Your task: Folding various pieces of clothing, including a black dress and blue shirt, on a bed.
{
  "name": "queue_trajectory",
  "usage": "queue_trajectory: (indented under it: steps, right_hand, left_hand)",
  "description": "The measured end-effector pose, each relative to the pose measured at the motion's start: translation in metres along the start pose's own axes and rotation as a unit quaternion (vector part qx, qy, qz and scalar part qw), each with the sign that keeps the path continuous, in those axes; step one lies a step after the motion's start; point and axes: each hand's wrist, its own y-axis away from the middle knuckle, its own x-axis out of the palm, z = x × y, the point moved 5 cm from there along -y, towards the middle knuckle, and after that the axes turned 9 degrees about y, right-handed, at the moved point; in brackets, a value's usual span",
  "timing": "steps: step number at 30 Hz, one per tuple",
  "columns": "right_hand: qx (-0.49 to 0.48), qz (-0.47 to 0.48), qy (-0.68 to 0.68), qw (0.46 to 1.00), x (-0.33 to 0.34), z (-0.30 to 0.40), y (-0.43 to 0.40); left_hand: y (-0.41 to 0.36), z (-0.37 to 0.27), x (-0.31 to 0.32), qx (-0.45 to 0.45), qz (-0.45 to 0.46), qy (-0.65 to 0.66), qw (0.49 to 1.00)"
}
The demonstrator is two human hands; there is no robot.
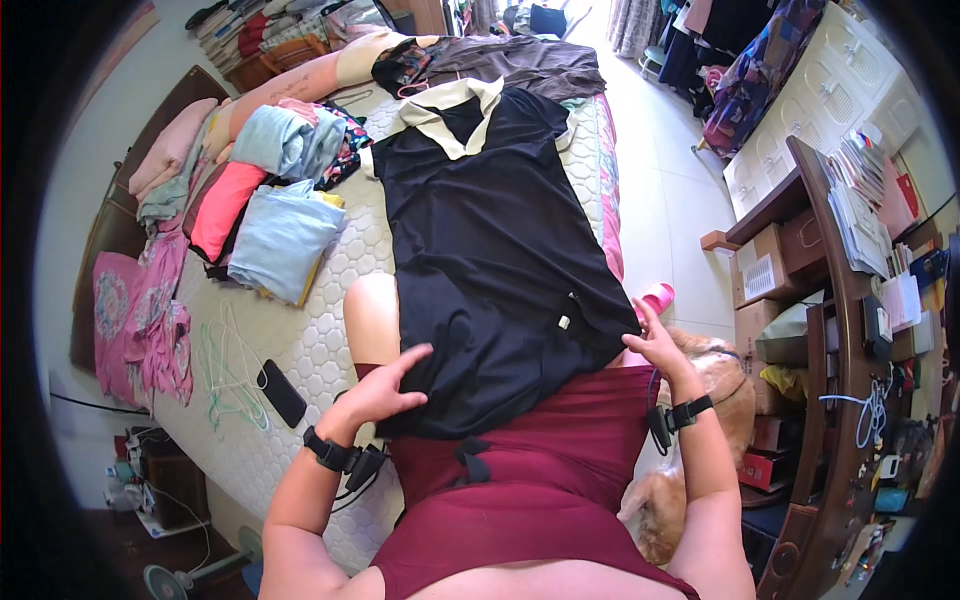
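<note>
A black short-sleeved garment with a cream collar (pixel 502 225) lies spread over the bed and my lap, its collar end away from me. My left hand (pixel 390 386) is at its lower left edge, thumb and fingers apart. Near the lower right corner is my right hand (pixel 658 346), the thumb close to the cloth and the other fingers raised; whether it pinches the hem cannot be told. A small white tag (pixel 563 322) shows on the garment's lower right part. Folded light blue clothes (pixel 281 240) lie in stacks to the left.
On the quilted mattress (pixel 322 330) are a black phone (pixel 282 394), wire hangers (pixel 229 375) and pink floral clothing (pixel 142 322). A dark garment (pixel 517 64) lies at the far end. A tan-furred animal (pixel 720 382) is on the floor by my right arm, beside a wooden shelf unit (pixel 821 247).
</note>
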Motion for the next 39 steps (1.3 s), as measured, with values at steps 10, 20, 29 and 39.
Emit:
queue_trajectory:
  steps: [10,20,29,39]
  right_hand:
    - [-0.021,0.098,0.086,0.991,0.006,0.046,0.010]
    - [0.130,0.185,0.130,0.965,-0.024,-0.001,0.053]
    - [0.176,0.053,0.168,0.969,0.011,0.037,0.054]
    - [0.066,-0.011,0.044,0.997,0.005,0.037,0.041]
  left_hand:
    - [0.047,-0.018,-0.036,-0.075,0.000,0.432,0.899]
    - [0.078,0.045,0.007,-0.268,0.225,0.135,0.927]
    - [0.059,0.028,-0.014,-0.298,0.277,-0.035,0.913]
    - [-0.063,-0.051,-0.070,0.002,0.074,-0.015,0.997]
